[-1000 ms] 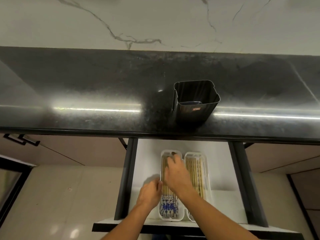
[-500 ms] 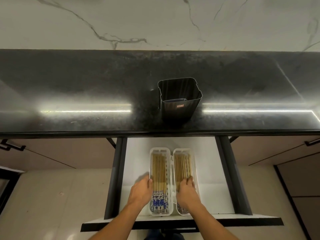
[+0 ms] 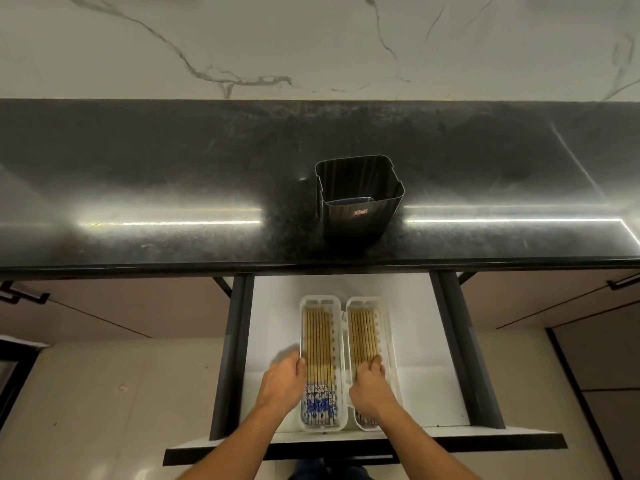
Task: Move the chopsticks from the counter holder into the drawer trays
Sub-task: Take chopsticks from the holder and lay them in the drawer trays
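Black counter [image 3: 138, 188] under a marble wall, drawer [image 3: 429, 344] pulled open below.
Holder [image 3: 360, 216] on the counter bears a small red label, unreadable. Chopsticks [image 3: 318, 344] lie in both trays [image 3: 389, 327]. Left hand [image 3: 284, 384] rests open against the left tray's outer rim; right hand [image 3: 372, 388] presses curled fingers onto the right tray's chopsticks.

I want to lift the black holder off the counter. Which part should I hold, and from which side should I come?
Grip the black holder by its two flat side walls, coming from the front, the counter edge nearest the person. It stands upright, open at the top, and looks empty, so one hand should span it. The countertop around it is bare. Avoid pinching the thin rim only.
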